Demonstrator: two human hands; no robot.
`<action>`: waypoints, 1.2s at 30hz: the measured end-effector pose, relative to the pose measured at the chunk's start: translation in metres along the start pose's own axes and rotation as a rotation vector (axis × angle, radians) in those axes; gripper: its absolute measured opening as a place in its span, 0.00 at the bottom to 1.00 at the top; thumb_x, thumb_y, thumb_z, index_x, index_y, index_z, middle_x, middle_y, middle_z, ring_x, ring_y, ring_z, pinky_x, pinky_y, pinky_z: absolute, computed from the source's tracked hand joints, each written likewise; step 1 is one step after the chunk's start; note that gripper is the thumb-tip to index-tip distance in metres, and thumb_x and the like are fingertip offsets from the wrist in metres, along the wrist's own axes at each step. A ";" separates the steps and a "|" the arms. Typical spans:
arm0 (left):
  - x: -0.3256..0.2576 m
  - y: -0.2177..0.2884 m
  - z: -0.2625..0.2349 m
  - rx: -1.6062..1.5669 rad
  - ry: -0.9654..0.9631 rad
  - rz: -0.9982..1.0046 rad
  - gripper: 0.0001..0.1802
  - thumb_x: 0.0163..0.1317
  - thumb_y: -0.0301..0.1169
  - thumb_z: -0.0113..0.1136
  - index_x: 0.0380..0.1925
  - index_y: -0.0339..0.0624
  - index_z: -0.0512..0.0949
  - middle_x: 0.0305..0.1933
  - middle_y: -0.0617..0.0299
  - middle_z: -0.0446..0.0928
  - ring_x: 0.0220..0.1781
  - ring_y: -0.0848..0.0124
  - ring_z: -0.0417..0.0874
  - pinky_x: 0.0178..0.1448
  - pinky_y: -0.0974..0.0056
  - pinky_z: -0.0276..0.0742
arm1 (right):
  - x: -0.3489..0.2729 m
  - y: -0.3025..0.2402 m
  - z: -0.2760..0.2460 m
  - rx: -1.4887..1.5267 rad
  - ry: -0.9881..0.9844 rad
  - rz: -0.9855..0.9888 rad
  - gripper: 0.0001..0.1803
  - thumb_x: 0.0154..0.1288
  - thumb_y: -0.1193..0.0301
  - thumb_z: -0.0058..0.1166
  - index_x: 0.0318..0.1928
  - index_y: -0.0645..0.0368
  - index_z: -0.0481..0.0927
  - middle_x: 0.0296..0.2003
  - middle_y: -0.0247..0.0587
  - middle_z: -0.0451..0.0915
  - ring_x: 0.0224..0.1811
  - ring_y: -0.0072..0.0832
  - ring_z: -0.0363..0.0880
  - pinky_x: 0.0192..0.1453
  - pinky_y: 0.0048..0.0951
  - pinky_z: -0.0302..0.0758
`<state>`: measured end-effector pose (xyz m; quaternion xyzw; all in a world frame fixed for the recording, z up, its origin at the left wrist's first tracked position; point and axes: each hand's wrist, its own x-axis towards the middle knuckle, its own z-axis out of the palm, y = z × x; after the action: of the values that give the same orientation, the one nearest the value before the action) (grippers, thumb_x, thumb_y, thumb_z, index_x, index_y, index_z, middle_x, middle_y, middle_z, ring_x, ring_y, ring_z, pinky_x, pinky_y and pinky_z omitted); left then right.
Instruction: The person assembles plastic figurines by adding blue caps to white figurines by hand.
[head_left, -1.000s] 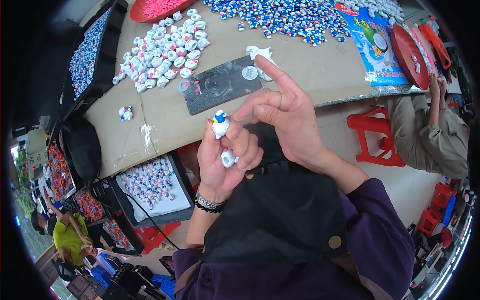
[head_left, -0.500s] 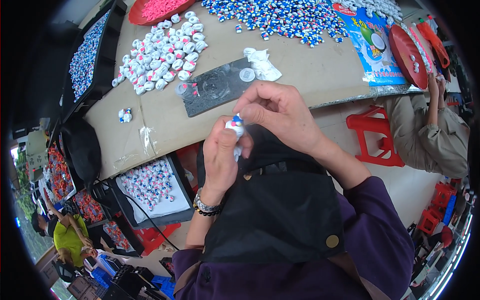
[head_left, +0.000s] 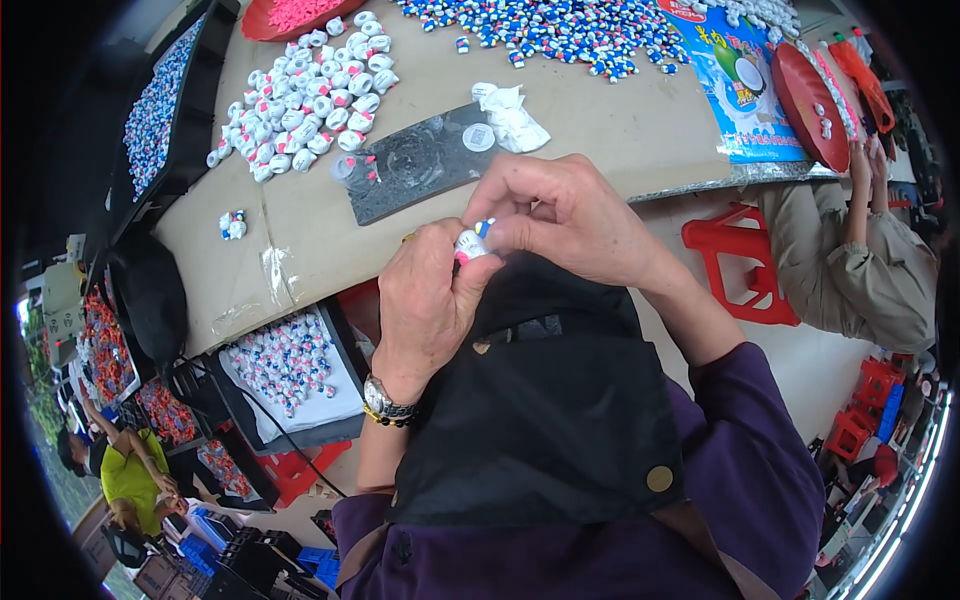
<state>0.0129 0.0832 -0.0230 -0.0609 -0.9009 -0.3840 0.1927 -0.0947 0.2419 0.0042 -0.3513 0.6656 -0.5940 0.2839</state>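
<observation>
In front of my apron, both hands are closed on one small figurine. Its white head, with a pink patch, sits between the thumb and bent fingers of my left hand. At its upper right shows a blue and yellow piece, pinched by the thumb and fingertips of my right hand; those fingers partly cover it. Just beyond the hands lies a dark rectangular slab with a few tiny pink pieces at its left end. A crumpled white tissue rests by its right end.
White heads lie piled at the table's left, blue-and-white bodies at the far side. A small figurine stands near the left edge. Below is a tray of figurines. A co-worker's hands are at right, beside a red plate.
My left hand has turned over, its back now showing, and the figurine has tilted with it. My right fingers stay at its blue part. The whole view has shifted slightly.
</observation>
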 end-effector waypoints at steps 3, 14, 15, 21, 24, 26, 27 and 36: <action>0.000 0.000 -0.002 0.000 -0.013 0.011 0.19 0.63 0.42 0.61 0.38 0.36 0.73 0.29 0.54 0.74 0.28 0.56 0.76 0.32 0.58 0.71 | 0.000 0.002 -0.002 -0.022 -0.041 -0.064 0.04 0.62 0.82 0.56 0.38 0.65 0.78 0.31 0.35 0.80 0.34 0.17 0.80 0.37 0.19 0.75; -0.004 0.000 0.010 -0.114 0.105 0.036 0.17 0.64 0.41 0.59 0.37 0.35 0.74 0.28 0.54 0.72 0.25 0.58 0.73 0.30 0.60 0.69 | -0.004 0.019 0.007 0.363 0.002 -0.077 0.04 0.61 0.80 0.57 0.36 0.62 0.79 0.29 0.30 0.74 0.28 0.12 0.71 0.32 0.15 0.69; -0.005 0.000 0.010 -0.150 0.103 0.025 0.16 0.65 0.40 0.59 0.37 0.35 0.74 0.27 0.54 0.72 0.25 0.58 0.73 0.29 0.61 0.69 | -0.006 0.018 0.006 0.472 -0.030 0.030 0.04 0.61 0.80 0.58 0.37 0.61 0.78 0.28 0.29 0.74 0.28 0.11 0.70 0.31 0.15 0.67; -0.014 -0.013 0.013 -0.793 -0.065 -0.319 0.20 0.72 0.45 0.48 0.37 0.36 0.73 0.27 0.62 0.74 0.22 0.72 0.72 0.27 0.69 0.64 | -0.008 0.017 0.005 0.461 -0.031 0.024 0.07 0.62 0.78 0.59 0.41 0.63 0.78 0.29 0.30 0.77 0.30 0.16 0.74 0.34 0.21 0.71; -0.015 -0.010 0.018 -1.025 -0.122 -0.366 0.26 0.73 0.51 0.40 0.38 0.35 0.71 0.22 0.64 0.69 0.22 0.76 0.69 0.27 0.71 0.62 | -0.006 0.019 0.003 0.081 0.034 -0.214 0.10 0.60 0.78 0.60 0.42 0.63 0.79 0.30 0.33 0.78 0.31 0.23 0.77 0.36 0.25 0.73; -0.014 -0.005 0.019 -1.191 -0.124 -0.413 0.28 0.73 0.52 0.39 0.38 0.35 0.71 0.19 0.63 0.66 0.21 0.75 0.68 0.27 0.71 0.62 | -0.004 0.017 0.002 -0.178 0.069 -0.307 0.11 0.59 0.78 0.60 0.43 0.64 0.80 0.31 0.35 0.79 0.32 0.26 0.78 0.37 0.27 0.74; -0.012 0.000 0.018 -1.274 -0.139 -0.477 0.28 0.73 0.53 0.37 0.37 0.35 0.70 0.18 0.63 0.64 0.20 0.75 0.67 0.27 0.69 0.62 | -0.004 0.015 0.001 -0.231 0.067 -0.344 0.11 0.58 0.77 0.60 0.42 0.63 0.80 0.30 0.36 0.78 0.32 0.29 0.77 0.37 0.27 0.73; -0.012 -0.001 0.023 -1.901 -0.319 -0.849 0.30 0.73 0.58 0.24 0.29 0.47 0.65 0.13 0.67 0.55 0.15 0.70 0.61 0.21 0.65 0.57 | -0.008 0.018 0.002 -0.352 0.064 -0.362 0.08 0.59 0.75 0.59 0.38 0.63 0.76 0.30 0.41 0.74 0.32 0.38 0.75 0.36 0.33 0.71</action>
<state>0.0164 0.0993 -0.0431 0.0838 -0.1913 -0.9561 -0.2055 -0.0907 0.2479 -0.0145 -0.4899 0.6935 -0.5211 0.0864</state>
